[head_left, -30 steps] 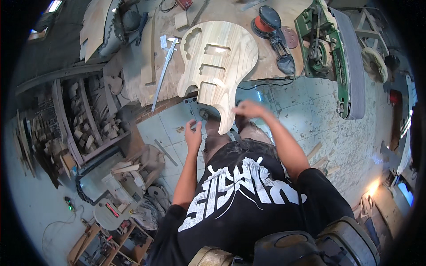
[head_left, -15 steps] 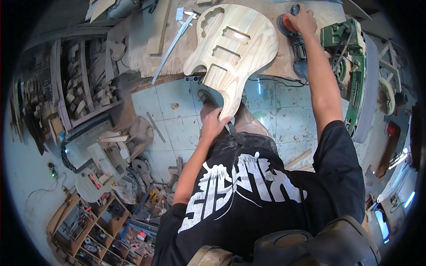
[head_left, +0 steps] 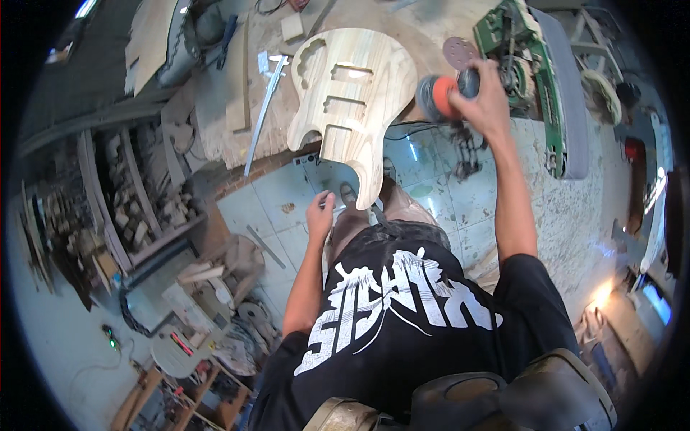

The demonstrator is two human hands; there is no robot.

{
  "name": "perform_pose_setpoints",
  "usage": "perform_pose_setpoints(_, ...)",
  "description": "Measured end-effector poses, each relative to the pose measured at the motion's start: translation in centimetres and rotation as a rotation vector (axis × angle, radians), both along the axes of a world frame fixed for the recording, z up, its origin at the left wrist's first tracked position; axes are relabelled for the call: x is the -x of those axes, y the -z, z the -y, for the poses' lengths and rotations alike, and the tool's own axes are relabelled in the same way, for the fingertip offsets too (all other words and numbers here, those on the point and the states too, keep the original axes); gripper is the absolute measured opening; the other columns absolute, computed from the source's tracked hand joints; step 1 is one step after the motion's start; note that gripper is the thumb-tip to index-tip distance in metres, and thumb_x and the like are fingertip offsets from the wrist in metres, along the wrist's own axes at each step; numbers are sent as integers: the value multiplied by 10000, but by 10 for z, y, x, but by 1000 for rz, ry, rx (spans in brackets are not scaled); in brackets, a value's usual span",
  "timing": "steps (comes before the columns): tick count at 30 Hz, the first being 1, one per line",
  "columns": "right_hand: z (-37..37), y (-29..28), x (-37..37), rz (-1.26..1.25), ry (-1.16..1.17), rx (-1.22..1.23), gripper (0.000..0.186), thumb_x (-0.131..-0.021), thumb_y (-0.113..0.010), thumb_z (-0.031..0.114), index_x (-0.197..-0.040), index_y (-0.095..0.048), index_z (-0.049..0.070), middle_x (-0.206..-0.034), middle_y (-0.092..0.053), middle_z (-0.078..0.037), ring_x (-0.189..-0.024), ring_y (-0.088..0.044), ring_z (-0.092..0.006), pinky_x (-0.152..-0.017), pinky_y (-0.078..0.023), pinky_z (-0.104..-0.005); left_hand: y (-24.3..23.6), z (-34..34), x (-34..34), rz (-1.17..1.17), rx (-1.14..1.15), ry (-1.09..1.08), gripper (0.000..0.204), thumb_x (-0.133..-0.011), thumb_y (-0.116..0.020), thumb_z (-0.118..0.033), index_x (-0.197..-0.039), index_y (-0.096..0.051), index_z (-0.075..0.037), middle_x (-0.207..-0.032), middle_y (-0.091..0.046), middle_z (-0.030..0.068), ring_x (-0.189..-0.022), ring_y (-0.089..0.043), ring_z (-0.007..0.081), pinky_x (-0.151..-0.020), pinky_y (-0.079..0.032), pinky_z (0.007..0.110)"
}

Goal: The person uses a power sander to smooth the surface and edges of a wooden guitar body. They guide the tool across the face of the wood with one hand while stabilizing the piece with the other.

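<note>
My right hand (head_left: 483, 100) is wrapped round an orange and black orbital sander (head_left: 447, 96). The sander is lifted and tilted, its grey round pad facing left, close to the right edge of a pale wooden guitar body (head_left: 359, 93). That body lies flat on the workbench (head_left: 280, 133), with routed cavities facing up and its neck end jutting past the front edge toward me. My left hand (head_left: 320, 214) hangs beside the neck end, apart from it, its fingers curled and nothing visible in them. A brownish round sanding disc (head_left: 460, 52) rests on the bench beyond the sander.
Left of the body lie a caliper (head_left: 266, 108) and a wooden strip (head_left: 238, 79). A green belt sander (head_left: 532, 86) stands at the right. Shelves of wood offcuts (head_left: 129, 194) are at the left. Behind the sander dangles something dark, blurred (head_left: 466, 154).
My left hand has let go of the neck end and moved left. My right hand has lifted the sander off the bench and brought it toward me. The view has shifted.
</note>
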State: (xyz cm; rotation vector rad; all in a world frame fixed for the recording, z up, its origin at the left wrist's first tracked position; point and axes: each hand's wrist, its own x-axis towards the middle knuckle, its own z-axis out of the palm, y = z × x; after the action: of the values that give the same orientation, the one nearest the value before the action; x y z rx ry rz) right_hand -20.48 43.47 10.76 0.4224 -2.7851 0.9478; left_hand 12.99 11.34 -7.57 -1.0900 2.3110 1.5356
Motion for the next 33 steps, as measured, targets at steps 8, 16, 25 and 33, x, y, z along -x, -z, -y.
perform_pose_setpoints(8,16,-1,-168,148,37,13,597,-752,-803,262,-1281,-594,81,-1179,-616,-193,-1058,-665,-410,-918,-551,-474,23,88,36,-247,133,-37,369,-1049,-678,-311,-1186,-737,27,-1034,-770,156,-937,-747,239,-828,-568,358)
perform_pose_setpoints(16,51,11,-252,283,102,5,620,-739,-760,251,-1322,-602,110,-1197,-616,-178,-1069,-684,-424,-916,-567,-502,-31,102,148,-380,430,222,474,-983,-703,-330,-1309,-679,13,-1364,-641,270,-1282,-596,426,-1126,-436,503)
perform_pose_setpoints(25,80,34,-284,371,175,4,615,-744,-761,269,-1313,-593,106,-1204,-598,-167,-1075,-669,-423,-912,-566,-507,16,105,223,-109,359,579,1188,-844,-764,-668,-1703,-186,-85,-1731,-193,316,-1609,-140,518,-1285,-206,619)
perform_pose_setpoints(33,87,43,-262,344,154,-63,592,-787,-775,282,-1310,-567,100,-1191,-592,-180,-1040,-656,-449,-875,-555,-509,16,104,218,-17,414,587,1229,-831,-786,-674,-1725,-60,-246,-1771,-106,255,-1615,-76,526,-1233,-164,747)
